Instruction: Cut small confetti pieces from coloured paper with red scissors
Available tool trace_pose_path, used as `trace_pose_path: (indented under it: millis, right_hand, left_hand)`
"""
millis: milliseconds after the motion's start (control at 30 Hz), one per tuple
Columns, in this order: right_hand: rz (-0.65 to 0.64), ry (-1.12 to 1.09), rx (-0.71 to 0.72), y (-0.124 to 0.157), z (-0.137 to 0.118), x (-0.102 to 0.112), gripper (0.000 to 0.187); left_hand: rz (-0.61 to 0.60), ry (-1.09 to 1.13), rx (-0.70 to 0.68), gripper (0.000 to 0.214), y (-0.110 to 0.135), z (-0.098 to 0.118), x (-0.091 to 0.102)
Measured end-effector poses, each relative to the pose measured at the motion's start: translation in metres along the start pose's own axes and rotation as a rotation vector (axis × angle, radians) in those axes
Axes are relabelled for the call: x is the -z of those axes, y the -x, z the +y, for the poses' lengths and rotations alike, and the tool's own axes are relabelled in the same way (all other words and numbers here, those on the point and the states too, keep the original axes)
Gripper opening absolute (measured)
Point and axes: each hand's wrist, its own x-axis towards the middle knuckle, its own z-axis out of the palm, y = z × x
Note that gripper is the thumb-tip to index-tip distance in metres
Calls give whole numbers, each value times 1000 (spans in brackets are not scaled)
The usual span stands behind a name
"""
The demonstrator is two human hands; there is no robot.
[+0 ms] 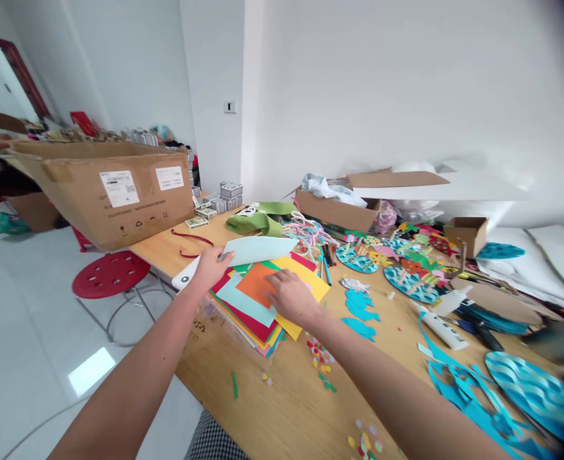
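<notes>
My left hand pinches the near-left edge of a pale blue sheet, raised and slightly curved over a stack of coloured sheets. Bent over an orange sheet on that stack, my right hand touches it with its fingertips, fingers partly apart. Red, yellow, green and light blue sheets show around the orange one, their edges unevenly fanned. By my left wrist lies a white flat item with a dark round mark; its kind is unclear.
A large cardboard box stands at the left, beside a red stool. On the table lie blue cut-outs, pens, green felt pieces, a glue gun, blue strips and confetti-like scraps.
</notes>
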Motion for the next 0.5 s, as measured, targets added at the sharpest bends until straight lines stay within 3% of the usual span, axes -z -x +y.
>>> trace_pose_path:
  millis: [100,200,367,500]
  right_hand:
    - [-27,22,-57,9,-7,-30,51]
    - [-31,44,-51,10,-11,-42,48]
    - [-12,84,80,9,-16,-40,21]
    - [54,91,179,9,-16,-29,18]
  left_hand:
    - [29,-16,-3,34,0,1,-2]
    - [50,-51,0,35,1,2,-3]
    - [50,-94,-5,35,1,3,-7]
    - [42,-118,-16,35,2,2,-10]
